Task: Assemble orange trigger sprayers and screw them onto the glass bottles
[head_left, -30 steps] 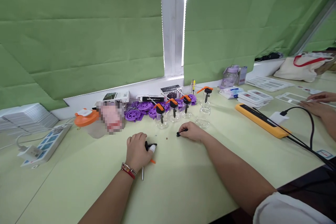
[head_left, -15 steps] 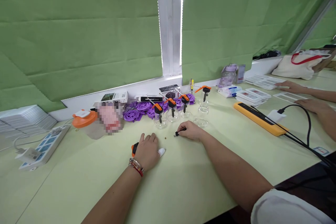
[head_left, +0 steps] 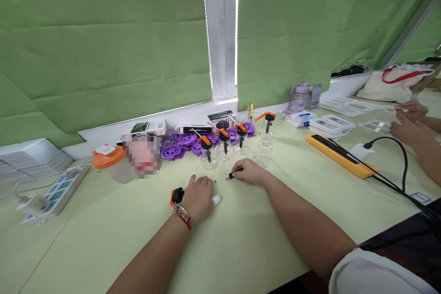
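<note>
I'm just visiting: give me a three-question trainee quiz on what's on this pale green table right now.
1. True or false: the right hand pinches a small black part.
2. Which colour are the flat plastic wheels by the window sill: A purple, B red, C blue?
3. Fill in: the left hand covers an orange-and-black pump head, and a ____ tip pokes out beside its fingers.

Key: 1 true; 2 A; 3 white.

Matt pale-green table (head_left: 241, 248), clear glossy glass bottles (head_left: 263, 147), shiny purple plastic wheels (head_left: 172, 150).
</note>
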A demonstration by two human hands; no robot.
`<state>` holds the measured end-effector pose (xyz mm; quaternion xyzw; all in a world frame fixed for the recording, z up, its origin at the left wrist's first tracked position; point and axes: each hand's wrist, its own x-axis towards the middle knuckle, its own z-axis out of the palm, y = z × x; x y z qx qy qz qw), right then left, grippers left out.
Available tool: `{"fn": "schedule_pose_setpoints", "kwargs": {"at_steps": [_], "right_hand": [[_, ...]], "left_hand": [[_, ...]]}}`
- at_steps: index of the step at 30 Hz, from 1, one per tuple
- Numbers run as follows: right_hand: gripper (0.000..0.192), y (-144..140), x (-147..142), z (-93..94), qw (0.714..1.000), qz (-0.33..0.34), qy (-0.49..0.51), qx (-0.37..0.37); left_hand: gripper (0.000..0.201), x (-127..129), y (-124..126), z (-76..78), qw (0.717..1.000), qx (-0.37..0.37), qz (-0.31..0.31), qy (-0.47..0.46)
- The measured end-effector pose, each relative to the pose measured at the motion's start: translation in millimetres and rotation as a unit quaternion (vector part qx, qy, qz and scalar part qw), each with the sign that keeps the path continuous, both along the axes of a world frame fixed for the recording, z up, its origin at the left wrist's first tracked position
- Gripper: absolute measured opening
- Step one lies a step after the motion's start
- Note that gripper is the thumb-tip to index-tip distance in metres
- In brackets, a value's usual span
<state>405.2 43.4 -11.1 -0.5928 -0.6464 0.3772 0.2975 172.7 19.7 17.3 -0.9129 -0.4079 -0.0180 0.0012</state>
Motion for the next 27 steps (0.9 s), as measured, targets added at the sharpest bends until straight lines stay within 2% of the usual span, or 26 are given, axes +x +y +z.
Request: {"fn": "schedule_pose_setpoints", "kwargs": {"at_steps": [5, 11, 14, 19, 22, 27], "right_hand": [[0.014, -3, -1, 6.9, 1.0, 0.006, -0.003, 0.001], [0.015, -1, 3, 1.9, 1.0, 0.024, -0.011, 0.017], [0.017, 2, 10, -1.9, 0.999, 0.015, -0.029, 0.017], [0.011, 5, 23, -1.8, 0.997, -0.011, -0.066, 0.03], [0.008, 5, 22, -2.6, 0.997, 0.007, -0.071, 0.035], [0.016, 5, 13, -10.3, 0.997, 0.032, -0.056, 0.049]], "left_hand": [[0.026, 28, 8, 6.3, 0.999, 0.035, -0.007, -0.037], [0.022, 63, 27, -8.5, 0.999, 0.023, 0.023, -0.032], [0.025, 64, 32, -13.5, 0.999, 0.028, 0.03, -0.033], [0.022, 58, 35, -11.2, 0.998, 0.041, 0.042, -0.026], [0.022, 58, 38, -9.3, 0.998, 0.05, 0.045, -0.019], [0.023, 60, 40, -6.9, 0.997, 0.066, 0.032, -0.008]]}}
